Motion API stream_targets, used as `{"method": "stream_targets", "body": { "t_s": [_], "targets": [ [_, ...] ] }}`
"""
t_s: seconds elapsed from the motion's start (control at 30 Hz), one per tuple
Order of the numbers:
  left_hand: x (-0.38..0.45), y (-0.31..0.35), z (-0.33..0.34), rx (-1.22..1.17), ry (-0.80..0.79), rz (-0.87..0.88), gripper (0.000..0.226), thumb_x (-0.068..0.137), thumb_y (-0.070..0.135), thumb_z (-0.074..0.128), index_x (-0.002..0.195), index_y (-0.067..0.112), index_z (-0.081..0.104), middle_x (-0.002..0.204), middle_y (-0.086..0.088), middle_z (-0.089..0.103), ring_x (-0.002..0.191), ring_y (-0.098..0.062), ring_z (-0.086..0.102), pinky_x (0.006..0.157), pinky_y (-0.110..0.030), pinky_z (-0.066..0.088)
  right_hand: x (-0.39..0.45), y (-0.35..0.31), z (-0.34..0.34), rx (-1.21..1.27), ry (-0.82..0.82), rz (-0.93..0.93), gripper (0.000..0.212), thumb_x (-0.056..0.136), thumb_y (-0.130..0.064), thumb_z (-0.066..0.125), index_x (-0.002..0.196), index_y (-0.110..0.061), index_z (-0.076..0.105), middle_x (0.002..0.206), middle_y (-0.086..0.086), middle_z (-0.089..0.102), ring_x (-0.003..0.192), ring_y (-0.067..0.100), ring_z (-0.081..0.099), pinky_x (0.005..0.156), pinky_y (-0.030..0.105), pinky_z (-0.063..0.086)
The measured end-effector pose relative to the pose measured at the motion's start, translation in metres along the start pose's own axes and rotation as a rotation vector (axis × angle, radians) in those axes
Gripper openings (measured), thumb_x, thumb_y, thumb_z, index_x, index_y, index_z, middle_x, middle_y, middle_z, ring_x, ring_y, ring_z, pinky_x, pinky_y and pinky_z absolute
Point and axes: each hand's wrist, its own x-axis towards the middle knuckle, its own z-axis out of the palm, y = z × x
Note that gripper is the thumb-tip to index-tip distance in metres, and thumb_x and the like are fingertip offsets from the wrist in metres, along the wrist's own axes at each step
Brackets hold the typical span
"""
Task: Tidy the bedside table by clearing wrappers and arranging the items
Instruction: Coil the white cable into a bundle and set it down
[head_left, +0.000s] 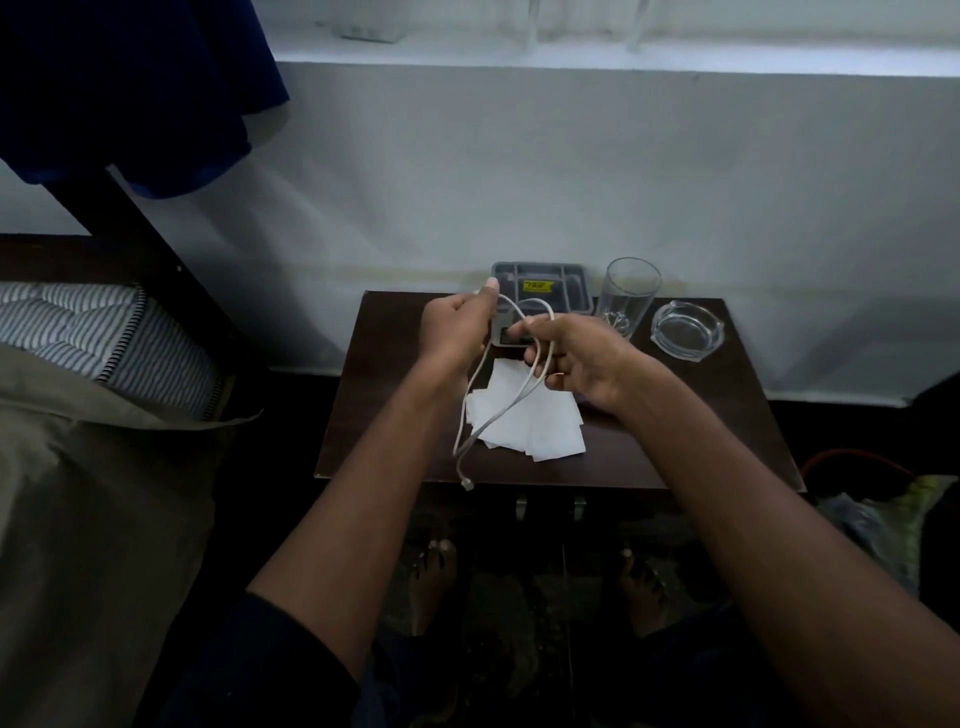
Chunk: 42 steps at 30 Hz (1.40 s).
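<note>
Coiling a thin white charging cable (524, 343), both hands' grips pinch it; loose white papers (524, 421) await clearing from the dark wooden counter (675, 431).

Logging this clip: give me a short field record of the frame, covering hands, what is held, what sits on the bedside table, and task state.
left hand: raised over the table, pinching the white cable
right hand: gripping the same cable, looping it
cable end: plug hangs free near the table's front edge
bedside table: dark wood, against the wall
white papers: loose pile at centre, under the hands
grey tray: at the back, yellow label inside
drinking glass: upright, right of the tray
glass ashtray: far right
task state: cable being coiled; papers not yet cleared
</note>
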Motion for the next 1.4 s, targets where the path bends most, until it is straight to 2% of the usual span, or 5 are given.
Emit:
{"method": "stream_targets", "body": {
  "t_s": [0.33,0.73,1.03,1.2,1.4],
  "targets": [
    [0.012,0.007,-0.005,-0.472,-0.028,-0.185,0.008,0.099,0.021,0.073,0.096,0.019,0.081,0.072,0.011,0.074,0.063,-0.001,0.065,0.061,-0.016,0.056,0.008,-0.002,0.005,-0.094,-0.08,-0.04,0.031,0.099,-0.034,0.071,0.116,-0.008,0.077,0.084,0.006,0.074,0.061,0.011,0.062,0.056,0.024,0.049],
    [0.016,0.0,-0.03,-0.539,-0.113,-0.068,0.036,0.11,0.037,0.052,0.121,0.012,0.076,0.075,0.01,0.068,0.069,-0.003,0.065,0.067,-0.017,0.058,0.002,-0.004,0.017,-0.322,0.203,-0.36,0.081,0.078,-0.065,0.082,0.142,-0.019,0.065,0.14,-0.002,0.068,0.124,0.016,0.064,0.101,0.04,0.055],
    [0.012,0.015,-0.05,-0.978,-0.581,-0.206,0.04,0.116,0.035,0.034,0.089,0.02,0.06,0.052,0.012,0.039,0.041,-0.002,0.04,0.044,-0.012,0.037,-0.013,0.002,0.036,-0.259,-0.61,-0.07,0.046,0.109,-0.034,0.056,0.11,0.01,0.069,0.082,0.024,0.065,0.081,0.033,0.068,0.104,0.051,0.045],
    [0.012,0.019,-0.081,-0.528,-0.933,-0.23,0.04,0.106,0.031,0.043,0.07,0.023,0.057,0.052,0.014,0.026,0.039,-0.005,0.013,0.034,-0.015,0.017,-0.004,-0.001,0.018,-0.168,-0.541,-0.045,0.028,0.095,-0.017,0.077,0.072,-0.017,0.06,0.05,-0.007,0.039,0.044,0.008,0.035,0.076,0.036,0.057],
    [0.005,0.006,-0.075,0.307,-0.839,-0.06,0.045,0.108,0.037,0.052,0.083,0.012,0.08,0.067,-0.006,0.072,0.04,-0.007,0.05,0.042,-0.016,0.038,0.005,-0.004,0.014,-0.177,-0.329,-0.091,0.017,0.085,0.0,0.076,0.076,-0.013,0.072,0.067,0.002,0.066,0.056,0.011,0.045,0.056,0.022,0.046]
  ]
}}
